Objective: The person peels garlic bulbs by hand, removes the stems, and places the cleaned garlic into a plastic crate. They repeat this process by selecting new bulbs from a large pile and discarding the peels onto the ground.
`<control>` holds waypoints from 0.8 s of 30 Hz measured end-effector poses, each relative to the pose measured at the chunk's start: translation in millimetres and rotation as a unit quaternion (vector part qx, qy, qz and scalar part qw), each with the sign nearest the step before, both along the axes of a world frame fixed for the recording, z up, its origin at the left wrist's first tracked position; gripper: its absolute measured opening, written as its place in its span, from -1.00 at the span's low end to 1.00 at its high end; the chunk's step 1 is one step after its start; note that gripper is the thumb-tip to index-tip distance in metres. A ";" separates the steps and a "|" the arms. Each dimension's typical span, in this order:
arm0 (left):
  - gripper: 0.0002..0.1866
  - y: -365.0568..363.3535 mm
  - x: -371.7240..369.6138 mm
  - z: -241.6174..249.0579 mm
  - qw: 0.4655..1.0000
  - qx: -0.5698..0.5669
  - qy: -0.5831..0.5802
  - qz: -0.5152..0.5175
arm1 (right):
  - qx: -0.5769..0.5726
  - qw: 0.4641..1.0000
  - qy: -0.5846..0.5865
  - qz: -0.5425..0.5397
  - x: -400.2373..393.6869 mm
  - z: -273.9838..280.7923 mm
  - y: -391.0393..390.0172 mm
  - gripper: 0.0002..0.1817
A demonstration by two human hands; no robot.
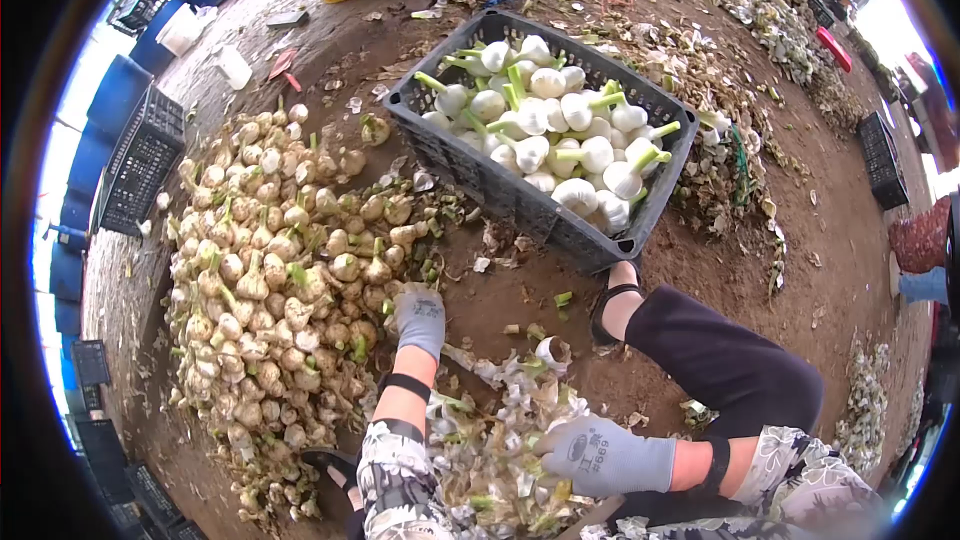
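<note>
Prob. picking: my grey-gloved L grip [418, 320] was at tan, round garlic [270, 270], grey-gloved R grip [605, 455] curled over white, papery peels [485, 450]. Couldn't tell how open/full. Next prob. needed a pinch.

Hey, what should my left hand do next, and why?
I'd probably have the left hand pick one bulb from the edge of the brownish garlic pile. The hand is right at that edge, no bulb shows in the right hand, and the pile looks dirtier than the white bulbs in the crate.
</note>
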State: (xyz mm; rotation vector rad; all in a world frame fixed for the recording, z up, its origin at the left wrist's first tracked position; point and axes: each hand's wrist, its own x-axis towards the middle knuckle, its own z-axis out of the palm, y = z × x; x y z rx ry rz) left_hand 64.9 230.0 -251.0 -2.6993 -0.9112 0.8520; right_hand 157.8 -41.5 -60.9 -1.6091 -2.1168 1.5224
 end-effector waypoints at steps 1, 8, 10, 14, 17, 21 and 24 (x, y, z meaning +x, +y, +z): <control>-0.70 -0.1 -0.5 -0.7 1.000 0.008 0.015 -0.008 | 0.059 0.998 0.005 -0.021 0.4 -0.6 -1.7 -0.83; -0.39 -11.6 -49.9 73.8 0.770 -0.343 -0.430 0.324 | 0.089 0.991 0.045 -0.090 -0.3 -8.4 -2.3 -0.66; -0.49 -40.3 -64.4 103.7 0.460 -0.512 -0.602 0.405 | 0.100 0.978 0.112 -0.146 0.1 -13.2 -0.6 -0.60; -0.45 -112.7 -73.3 164.7 0.299 -0.564 -0.698 0.324 | -0.066 0.885 0.287 -0.360 -3.5 5.5 10.0 -0.49; -0.15 -154.2 -75.3 210.6 0.282 -0.563 -0.687 0.362 | -0.186 0.711 0.481 -0.477 -5.8 32.9 15.7 -0.50; -0.16 -181.1 -90.0 210.0 0.401 -0.457 -0.734 0.303 | -0.221 0.644 0.574 -0.455 -1.5 32.8 11.0 -0.49; -0.25 -186.5 -93.9 241.1 0.724 -0.166 -0.670 0.005 | -0.235 0.670 0.575 -0.406 3.3 37.2 13.5 -0.38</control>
